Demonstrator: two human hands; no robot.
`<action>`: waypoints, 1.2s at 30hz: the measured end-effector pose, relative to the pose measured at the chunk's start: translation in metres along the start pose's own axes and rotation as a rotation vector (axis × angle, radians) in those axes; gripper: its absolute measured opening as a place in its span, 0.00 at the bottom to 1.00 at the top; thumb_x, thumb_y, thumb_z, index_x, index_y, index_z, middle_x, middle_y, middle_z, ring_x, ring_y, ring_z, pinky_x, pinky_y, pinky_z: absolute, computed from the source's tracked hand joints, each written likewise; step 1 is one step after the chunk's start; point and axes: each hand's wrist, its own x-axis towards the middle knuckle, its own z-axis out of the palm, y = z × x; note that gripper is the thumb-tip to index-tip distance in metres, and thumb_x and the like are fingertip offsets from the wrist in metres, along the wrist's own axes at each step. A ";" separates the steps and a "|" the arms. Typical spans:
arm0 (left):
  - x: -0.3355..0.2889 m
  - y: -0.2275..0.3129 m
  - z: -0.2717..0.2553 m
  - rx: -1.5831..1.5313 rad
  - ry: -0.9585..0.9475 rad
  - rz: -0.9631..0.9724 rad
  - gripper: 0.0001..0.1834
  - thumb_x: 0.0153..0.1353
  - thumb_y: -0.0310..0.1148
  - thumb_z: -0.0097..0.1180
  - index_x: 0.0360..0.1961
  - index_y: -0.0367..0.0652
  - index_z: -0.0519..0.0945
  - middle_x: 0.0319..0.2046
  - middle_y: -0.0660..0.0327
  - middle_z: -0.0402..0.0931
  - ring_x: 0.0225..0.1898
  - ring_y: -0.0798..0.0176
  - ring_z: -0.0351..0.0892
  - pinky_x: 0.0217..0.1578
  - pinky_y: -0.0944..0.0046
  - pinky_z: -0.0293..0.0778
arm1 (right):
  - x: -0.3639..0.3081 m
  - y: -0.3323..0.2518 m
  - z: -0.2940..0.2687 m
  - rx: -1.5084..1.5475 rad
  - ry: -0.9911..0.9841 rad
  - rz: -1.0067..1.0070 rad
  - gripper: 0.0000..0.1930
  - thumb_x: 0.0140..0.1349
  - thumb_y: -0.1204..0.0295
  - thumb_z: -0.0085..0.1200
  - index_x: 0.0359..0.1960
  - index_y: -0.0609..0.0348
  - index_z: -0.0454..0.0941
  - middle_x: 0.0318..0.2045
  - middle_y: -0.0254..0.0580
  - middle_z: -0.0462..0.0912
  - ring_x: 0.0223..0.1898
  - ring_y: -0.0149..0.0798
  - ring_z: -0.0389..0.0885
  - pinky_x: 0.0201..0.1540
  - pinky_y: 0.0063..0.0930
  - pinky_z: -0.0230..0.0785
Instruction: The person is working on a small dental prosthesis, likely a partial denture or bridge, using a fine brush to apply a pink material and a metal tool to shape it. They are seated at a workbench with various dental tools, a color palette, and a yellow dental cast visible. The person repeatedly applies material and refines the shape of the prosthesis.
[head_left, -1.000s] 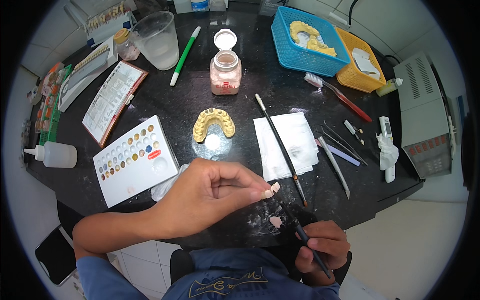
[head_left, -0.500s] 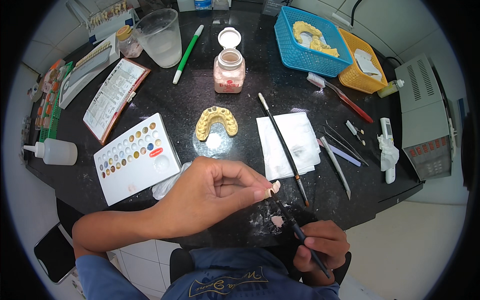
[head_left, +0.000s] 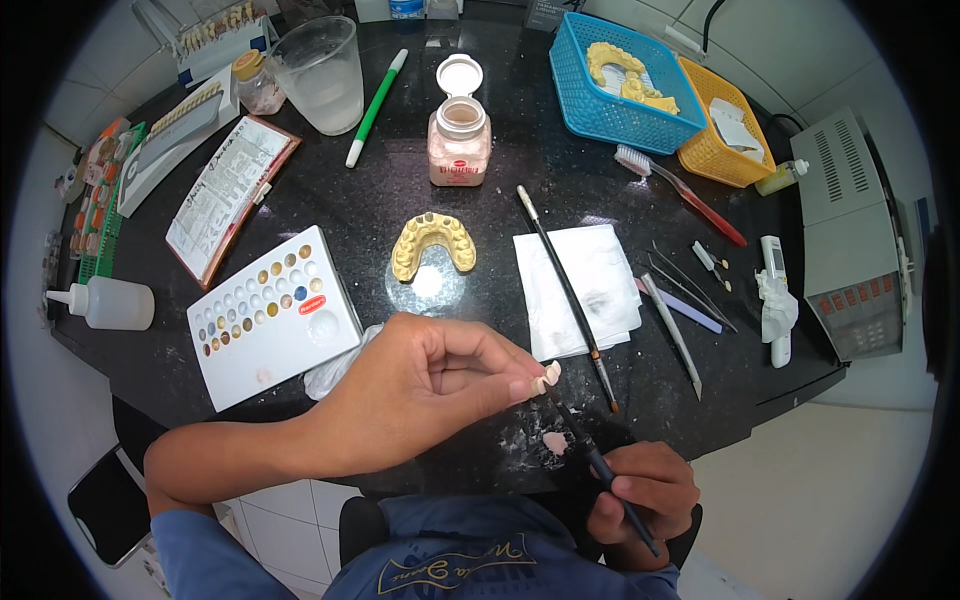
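Note:
Between thumb and fingers, my left hand (head_left: 430,385) pinches a small cream-coloured dental crown piece (head_left: 550,375), apparently of joined teeth. My right hand (head_left: 650,485) is closed around a slim black brush-like tool (head_left: 600,465). Its thin dark tip reaches up to the lower side of the crown piece; whether they touch is too small to tell. Below them a pinkish powder patch (head_left: 555,443) lies on the black worktop. Beyond my left hand stands a yellow dental arch model (head_left: 433,243) with several dark tooth stumps at its front.
A white paint palette (head_left: 232,370) lies left. An open jar of pink powder (head_left: 459,150) stands farther back. To the right are a folded tissue (head_left: 545,300), a long brush (head_left: 562,279), a carving knife (head_left: 673,335), a toothbrush (head_left: 690,196) and a blue basket (head_left: 570,95).
The crown piece has turned slightly in my left fingers. The tool's tip has shifted a little, from the piece's inner side to its lower edge. Both hands otherwise keep their places.

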 end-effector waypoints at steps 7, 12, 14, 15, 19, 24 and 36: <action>0.001 0.000 0.001 0.012 0.006 0.009 0.11 0.64 0.29 0.56 0.41 0.29 0.80 0.44 0.53 0.80 0.42 0.73 0.79 0.43 0.76 0.74 | -0.003 0.000 -0.003 0.030 0.051 0.025 0.12 0.48 0.75 0.64 0.33 0.60 0.74 0.25 0.48 0.81 0.20 0.39 0.82 0.22 0.26 0.76; 0.000 0.001 0.001 0.044 0.020 0.000 0.12 0.64 0.29 0.56 0.42 0.30 0.80 0.42 0.55 0.81 0.41 0.75 0.79 0.42 0.77 0.74 | -0.003 0.000 -0.004 0.040 0.105 0.062 0.12 0.49 0.74 0.64 0.34 0.61 0.74 0.25 0.49 0.81 0.21 0.40 0.82 0.23 0.26 0.75; 0.000 0.000 0.001 0.049 0.024 0.010 0.12 0.64 0.30 0.56 0.42 0.30 0.80 0.41 0.56 0.81 0.40 0.76 0.79 0.41 0.78 0.73 | -0.002 0.000 -0.004 0.042 0.090 0.059 0.12 0.49 0.74 0.64 0.34 0.61 0.75 0.25 0.49 0.81 0.22 0.40 0.82 0.23 0.26 0.76; 0.000 0.001 0.000 0.054 0.023 0.004 0.12 0.64 0.30 0.56 0.42 0.30 0.80 0.41 0.57 0.81 0.40 0.76 0.79 0.41 0.78 0.73 | -0.003 0.000 -0.003 0.041 0.083 0.054 0.12 0.49 0.74 0.63 0.34 0.61 0.75 0.26 0.49 0.81 0.22 0.40 0.82 0.22 0.26 0.76; 0.000 0.002 0.000 0.067 0.020 -0.016 0.12 0.64 0.30 0.56 0.43 0.30 0.80 0.40 0.58 0.82 0.39 0.77 0.78 0.40 0.78 0.73 | -0.004 0.000 -0.003 0.047 0.077 0.038 0.12 0.51 0.74 0.64 0.35 0.61 0.74 0.26 0.50 0.81 0.22 0.41 0.82 0.23 0.28 0.76; 0.001 0.009 0.004 0.027 0.053 -0.088 0.08 0.62 0.25 0.57 0.39 0.31 0.80 0.44 0.53 0.80 0.44 0.69 0.80 0.47 0.72 0.75 | -0.001 -0.007 0.009 0.212 0.410 0.156 0.13 0.55 0.72 0.64 0.37 0.63 0.73 0.25 0.49 0.81 0.23 0.38 0.82 0.24 0.27 0.76; 0.001 0.004 -0.001 -0.112 0.085 -0.018 0.12 0.65 0.29 0.53 0.44 0.30 0.77 0.45 0.49 0.79 0.49 0.62 0.79 0.56 0.63 0.73 | 0.139 0.060 -0.019 -0.403 -0.338 -0.059 0.10 0.61 0.76 0.54 0.43 0.66 0.77 0.31 0.52 0.81 0.28 0.48 0.80 0.32 0.35 0.71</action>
